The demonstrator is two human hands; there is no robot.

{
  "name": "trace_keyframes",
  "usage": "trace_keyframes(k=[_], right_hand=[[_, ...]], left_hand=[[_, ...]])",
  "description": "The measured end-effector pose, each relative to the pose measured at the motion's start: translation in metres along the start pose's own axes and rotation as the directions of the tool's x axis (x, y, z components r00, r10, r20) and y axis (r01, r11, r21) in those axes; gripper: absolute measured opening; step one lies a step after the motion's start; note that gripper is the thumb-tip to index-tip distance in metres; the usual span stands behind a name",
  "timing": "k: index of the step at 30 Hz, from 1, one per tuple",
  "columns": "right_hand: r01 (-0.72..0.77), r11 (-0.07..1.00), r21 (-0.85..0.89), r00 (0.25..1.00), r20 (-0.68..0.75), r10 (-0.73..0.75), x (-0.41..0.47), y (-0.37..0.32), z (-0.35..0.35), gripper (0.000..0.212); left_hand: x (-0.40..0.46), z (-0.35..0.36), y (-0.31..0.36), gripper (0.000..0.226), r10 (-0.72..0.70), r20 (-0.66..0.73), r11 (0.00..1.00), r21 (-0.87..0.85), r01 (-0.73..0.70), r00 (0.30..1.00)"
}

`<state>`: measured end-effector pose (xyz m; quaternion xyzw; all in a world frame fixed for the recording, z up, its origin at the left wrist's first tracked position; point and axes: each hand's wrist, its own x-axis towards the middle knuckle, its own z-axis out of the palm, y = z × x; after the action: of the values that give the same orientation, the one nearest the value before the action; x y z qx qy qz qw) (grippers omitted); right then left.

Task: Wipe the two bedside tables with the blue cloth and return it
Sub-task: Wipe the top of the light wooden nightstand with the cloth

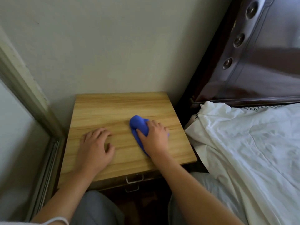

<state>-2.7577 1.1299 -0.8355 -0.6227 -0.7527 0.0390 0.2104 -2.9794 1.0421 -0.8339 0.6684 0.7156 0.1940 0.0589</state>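
A light wooden bedside table (113, 108) stands against the wall, its top bare. The blue cloth (138, 125) lies bunched on the right half of the top. My right hand (155, 138) presses down on it, fingers wrapped over the cloth, which sticks out ahead of and beneath the hand. My left hand (95, 148) rests flat on the left half of the tabletop with fingers spread and nothing in it.
A bed with white sheets (243, 151) and a dark glossy headboard (259, 54) sits close on the right. A window frame (32, 103) runs along the left. Metal drawer handles (134, 178) show below the table's front edge, between my knees.
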Motion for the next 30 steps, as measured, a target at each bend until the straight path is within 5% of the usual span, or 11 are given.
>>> trace_keyframes(k=[4, 8, 18, 22, 30], right_hand=[[0.113, 0.992, 0.054, 0.992, 0.047, -0.115, -0.028, -0.051, 0.016, 0.046], [0.168, 0.982, 0.083, 0.983, 0.067, -0.173, -0.036, -0.032, 0.004, 0.049], [-0.1, 0.995, 0.007, 0.994, -0.051, 0.1, -0.021, 0.1, -0.041, 0.038], [-0.121, 0.993, -0.01, 0.992, -0.031, 0.12, -0.029, 0.057, -0.031, 0.04], [0.137, 0.988, 0.077, 0.988, 0.062, -0.142, -0.059, -0.079, 0.017, 0.046]], left_hand=[[-0.001, 0.003, -0.001, 0.049, -0.019, -0.005, 1.0, 0.02, 0.019, 1.0], [-0.004, -0.002, -0.003, 0.045, 0.013, 0.002, 0.999, -0.038, -0.013, 1.0], [-0.039, -0.006, -0.01, 0.039, 0.089, -0.021, 0.993, -0.082, -0.09, 0.996], [-0.033, -0.003, -0.01, 0.036, 0.067, -0.038, 0.994, -0.079, -0.069, 0.997], [-0.029, 0.006, -0.015, 0.033, 0.011, -0.084, 0.995, -0.094, -0.019, 0.996]])
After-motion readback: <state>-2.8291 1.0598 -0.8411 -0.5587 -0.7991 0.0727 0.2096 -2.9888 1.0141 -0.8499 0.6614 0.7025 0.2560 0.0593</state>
